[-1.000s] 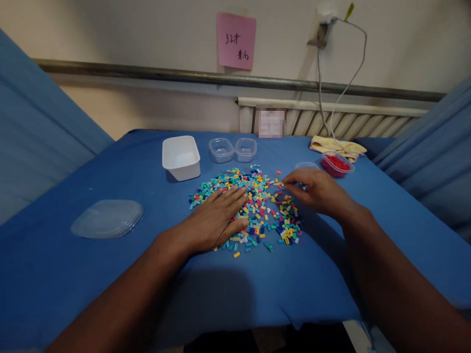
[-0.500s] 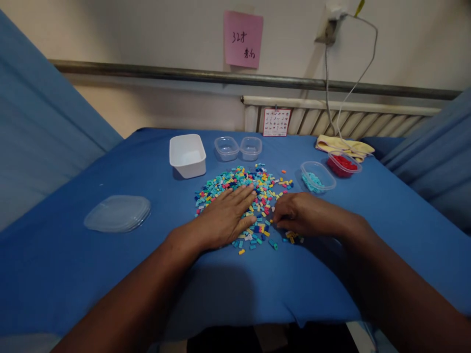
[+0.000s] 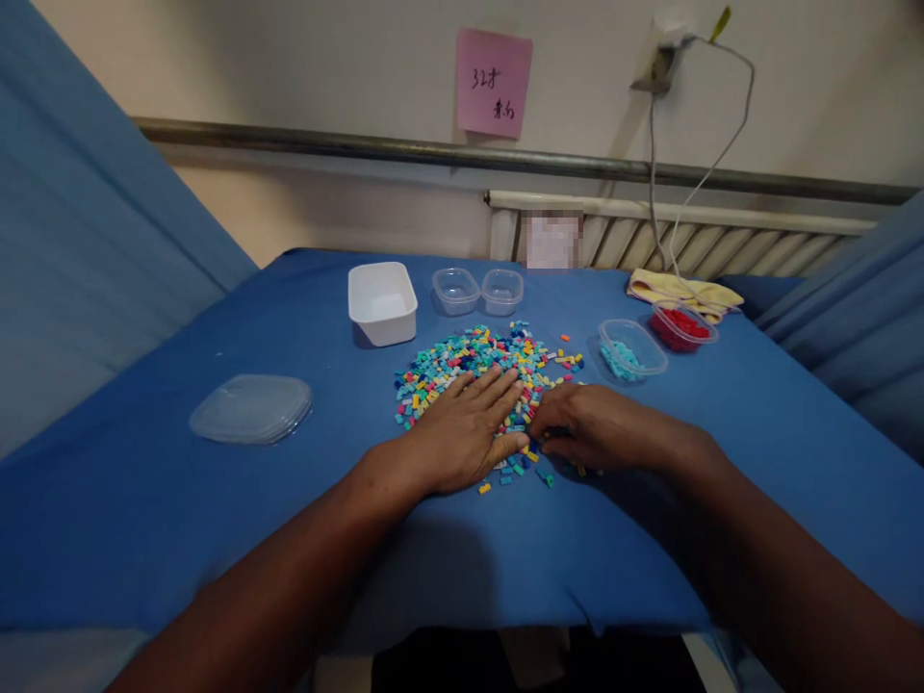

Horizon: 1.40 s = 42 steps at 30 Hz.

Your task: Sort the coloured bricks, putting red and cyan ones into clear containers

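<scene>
A pile of small toy building bricks (image 3: 440, 361) in turquoise, blue, yellow, pink and white is spread on the blue cloth. My left hand (image 3: 473, 428) lies flat on the near side of the pile, fingers stretched out, covering part of it. At the pile's right edge, my right hand (image 3: 596, 423) is curled, fingertips bent down among the bricks. Whatever sits between its thumb and fingers is hidden. A few yellow bricks show beneath that hand, and a lone yellow brick (image 3: 484, 489) lies at the near edge.
Behind the pile stand a white tub (image 3: 382, 327) and two clear containers (image 3: 456, 294). To the right, one clear container (image 3: 654, 361) holds turquoise bricks and another (image 3: 711, 337) red ones, near a yellow cloth (image 3: 650, 287). Stacked clear lids (image 3: 249, 409) lie left on the blue tablecloth (image 3: 144, 520).
My right hand has moved in against the pile's edge, its fingertips closer to the left thumb. The left hand stays flat and has slid slightly right over the bricks. The view has shifted slightly.
</scene>
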Motion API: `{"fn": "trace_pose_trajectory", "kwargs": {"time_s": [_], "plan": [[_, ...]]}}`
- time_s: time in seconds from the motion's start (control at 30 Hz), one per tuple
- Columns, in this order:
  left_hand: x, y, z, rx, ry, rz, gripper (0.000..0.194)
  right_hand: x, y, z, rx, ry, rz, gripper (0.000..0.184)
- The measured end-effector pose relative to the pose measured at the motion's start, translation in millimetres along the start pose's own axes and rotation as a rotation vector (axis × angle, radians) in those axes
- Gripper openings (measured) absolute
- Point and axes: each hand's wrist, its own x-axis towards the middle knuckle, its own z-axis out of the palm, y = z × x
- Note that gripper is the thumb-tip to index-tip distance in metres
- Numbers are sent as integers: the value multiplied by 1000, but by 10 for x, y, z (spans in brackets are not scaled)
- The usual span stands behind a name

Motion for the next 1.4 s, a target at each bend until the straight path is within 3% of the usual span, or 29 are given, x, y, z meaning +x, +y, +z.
{"fn": "trace_pose_trajectory", "kwargs": {"time_s": [0.13, 0.27, 0.43, 0.6, 0.77, 0.97, 1.07, 1.17, 1.3, 1.4], "plan": [[2, -25, -9, 24, 15, -58, 77, -16, 26, -2, 2, -13, -33, 13], [-4, -130, -90, -1, 120, -95, 75, 7, -4, 0, 14, 95, -34, 16], [1, -357, -167, -199, 488, -193, 70, 88, -39, 89, 19, 98, -48, 20], [61, -611, -66, -498, 781, -236, 67, 142, 19, 198, -41, 98, -35, 24], [98, -669, -4, -595, 853, -248, 64, 170, 17, 217, -92, 98, -41, 20], [58, -625, -64, -628, 895, -256, 67, 133, -25, 163, -54, 146, 29, 16], [46, -600, -93, -657, 915, -303, 71, 66, 12, 71, -18, 247, 61, 17], [62, -602, -102, -728, 936, -339, 75, -40, 116, -72, -54, 443, 134, 22], [93, -669, -117, -834, 976, -381, 81, -269, 377, -276, -240, 776, 351, 28], [102, -731, -135, -883, 985, -436, 85, -445, 593, -364, -386, 895, 562, 31]]}}
